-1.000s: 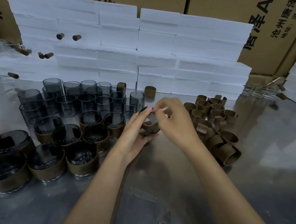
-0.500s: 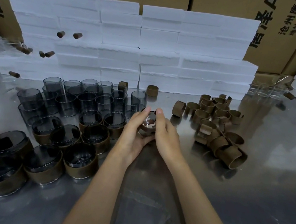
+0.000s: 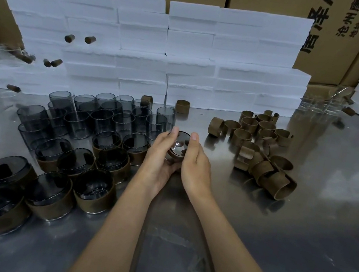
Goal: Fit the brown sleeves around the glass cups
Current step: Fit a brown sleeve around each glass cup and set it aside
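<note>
Cupping one glass cup (image 3: 178,144) between both hands near the middle of the tabletop (image 3: 276,233), the left hand (image 3: 161,156) and right hand (image 3: 195,162) have fingers curled round it, a brown sleeve (image 3: 174,157) low around its base. Looks like the sleeve could go on crooked if pushed unevenly, or the slick glass could slip and knock the bare cups (image 3: 106,117) just beside it. Spare sleeves (image 3: 263,149) lie toward the right edge.
</note>
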Motion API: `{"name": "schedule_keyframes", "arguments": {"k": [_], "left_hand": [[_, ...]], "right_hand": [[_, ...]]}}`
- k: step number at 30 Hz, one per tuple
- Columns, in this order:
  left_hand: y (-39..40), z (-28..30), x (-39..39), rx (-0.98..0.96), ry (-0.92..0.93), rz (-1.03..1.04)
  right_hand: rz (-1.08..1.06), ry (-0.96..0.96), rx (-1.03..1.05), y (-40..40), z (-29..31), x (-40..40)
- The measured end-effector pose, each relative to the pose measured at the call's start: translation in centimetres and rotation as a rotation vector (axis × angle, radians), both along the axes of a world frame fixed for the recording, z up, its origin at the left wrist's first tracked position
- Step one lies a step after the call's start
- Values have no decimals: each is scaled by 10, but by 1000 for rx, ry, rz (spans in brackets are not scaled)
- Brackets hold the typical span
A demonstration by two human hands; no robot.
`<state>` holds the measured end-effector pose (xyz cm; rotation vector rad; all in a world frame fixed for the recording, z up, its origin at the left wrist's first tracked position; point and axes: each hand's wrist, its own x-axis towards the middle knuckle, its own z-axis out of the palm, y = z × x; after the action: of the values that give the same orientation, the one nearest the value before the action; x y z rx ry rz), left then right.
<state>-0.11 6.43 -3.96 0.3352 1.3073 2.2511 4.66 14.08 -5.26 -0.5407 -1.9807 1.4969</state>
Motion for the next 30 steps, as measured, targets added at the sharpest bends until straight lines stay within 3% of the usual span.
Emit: {"name": "schedule_keyframes", "arguments": {"k": [6,12,17,23,30], "left_hand": [[3,1,5,-27,-49,60],[7,6,4,-9,-84,20],[1,4,-2,-20,-192,128],[-1,5,9,-89,-189,-24],[7,10,22,-124,-119,53]], "right_hand": [[-25,-5,-15,4,-3,-4],[24,55,-410,14,7,-1],[118,71,-432,10,11,5],[9,137,-745,15,16,9],[-8,191,-772,16,18,15]]}}
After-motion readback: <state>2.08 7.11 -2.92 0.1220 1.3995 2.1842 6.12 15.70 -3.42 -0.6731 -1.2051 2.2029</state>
